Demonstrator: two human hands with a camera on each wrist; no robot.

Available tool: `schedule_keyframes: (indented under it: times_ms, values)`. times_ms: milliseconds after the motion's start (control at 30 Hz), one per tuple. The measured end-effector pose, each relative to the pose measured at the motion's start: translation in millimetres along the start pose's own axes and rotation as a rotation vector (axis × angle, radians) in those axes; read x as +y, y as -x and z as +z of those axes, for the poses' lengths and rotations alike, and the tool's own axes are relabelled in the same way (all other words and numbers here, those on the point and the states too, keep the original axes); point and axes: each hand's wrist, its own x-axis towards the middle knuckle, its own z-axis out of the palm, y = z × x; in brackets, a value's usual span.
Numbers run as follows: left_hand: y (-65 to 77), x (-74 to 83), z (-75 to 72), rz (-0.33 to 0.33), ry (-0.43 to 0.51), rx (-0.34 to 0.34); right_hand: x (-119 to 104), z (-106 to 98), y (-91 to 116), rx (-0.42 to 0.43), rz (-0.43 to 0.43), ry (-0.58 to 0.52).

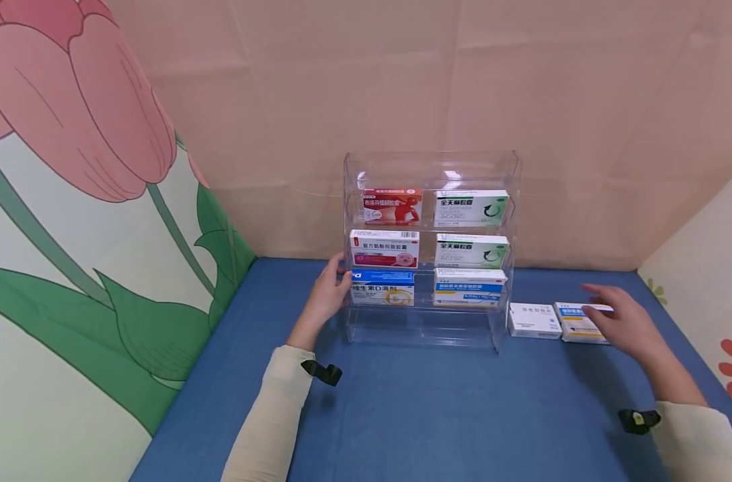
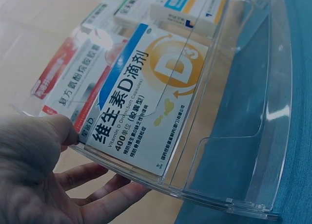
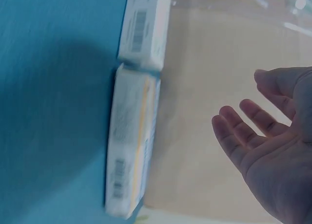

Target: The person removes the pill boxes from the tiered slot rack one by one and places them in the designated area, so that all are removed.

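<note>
A clear plastic display rack (image 1: 426, 333) stands upright with medicine boxes on its tiers. At its left side, my left hand (image 1: 325, 298) grips the edge, thumb in front and fingers behind, beside the blue-and-white vitamin D box (image 2: 146, 100). My right hand (image 1: 627, 323) hovers above the blue-and-yellow-striped medicine box (image 1: 576, 324) right of the rack. Its fingers (image 3: 234, 129) are spread and slightly bent, with nothing between them. A white medicine box (image 1: 533, 318) lies between that striped box and the rack.
Higher on the rack sit a red box (image 1: 392, 207), a white-and-red box (image 1: 385, 250) and two green-and-white boxes, the upper one (image 1: 471, 207) at right. Another striped box (image 1: 468, 289) is low on the right. A blue cloth (image 1: 426, 415) covers the table; a beige backdrop (image 1: 341, 100) hangs behind.
</note>
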Motion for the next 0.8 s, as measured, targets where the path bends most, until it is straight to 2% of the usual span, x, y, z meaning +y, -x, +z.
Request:
schedule_keyframes:
  times_ms: [167, 433, 800]
  values:
    - [-1.3, -0.3, -0.5, 0.007, 0.005, -0.001, -23.1, 3.1, -4.0, 0.043, -0.060, -0.005]
    - [-0.9, 1.1, -1.4, -0.009, 0.021, -0.010, -55.0, 6.5, -7.0, 0.112, -0.102, -0.033]
    - [0.8, 2.2, -0.7, 0.009, 0.008, 0.010, -92.0, 13.2, -14.3, 0.148, -0.164, -0.046]
